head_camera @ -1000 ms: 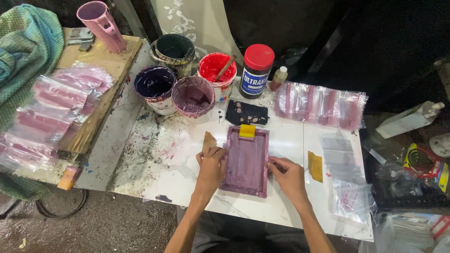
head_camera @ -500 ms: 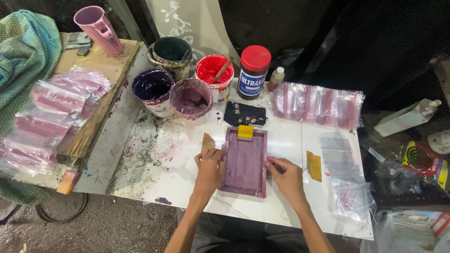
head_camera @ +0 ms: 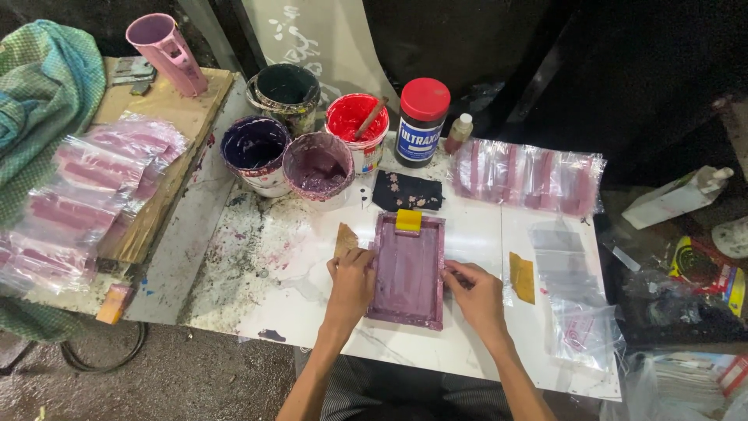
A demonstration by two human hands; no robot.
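Note:
A small purple-stained screen-printing frame (head_camera: 408, 269) lies flat on the white table (head_camera: 483, 234), with a yellow squeegee (head_camera: 408, 221) resting at its far end. My left hand (head_camera: 351, 282) presses on the frame's left rail, fingers curled over the edge. My right hand (head_camera: 477, 292) grips the right rail. A tan card (head_camera: 344, 238) sits just beyond my left hand.
Paint pots stand behind the frame: purple (head_camera: 253, 152), mauve (head_camera: 318, 165), red with a stick (head_camera: 357, 129), dark green (head_camera: 284, 92). A red-lidded jar (head_camera: 421, 121), dark rag (head_camera: 407, 191), printed plastic bags at left (head_camera: 86, 195) and back right (head_camera: 530, 173), blank bags (head_camera: 573, 308).
Both hands stay on the frame; the view has shifted slightly and the hands barely adjusted their hold.

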